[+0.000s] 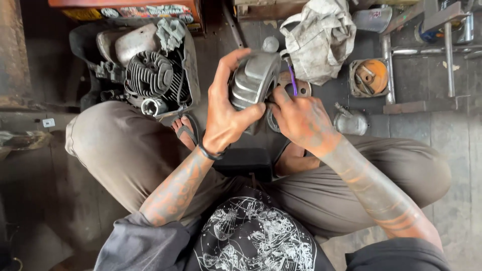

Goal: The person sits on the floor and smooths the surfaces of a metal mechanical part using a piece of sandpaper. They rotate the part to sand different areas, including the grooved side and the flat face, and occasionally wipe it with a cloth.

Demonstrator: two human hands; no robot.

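I sit cross-legged on the floor. My left hand [227,108] grips a grey ribbed metal engine casing [253,78] and holds it up in front of me. Against the casing's right side, my right hand [300,118] pinches a thin tool with a purple handle [292,83]. Both forearms are smeared with grime. Just behind the casing lies a round rusty metal disc [300,88], partly hidden.
A tray [192,60] at the left holds a finned engine cylinder [149,75] and other parts. A crumpled grey rag [321,37] lies behind my hands. To the right are an orange part in a metal housing [369,78], a small metal cover [351,122] and a metal frame [447,50].
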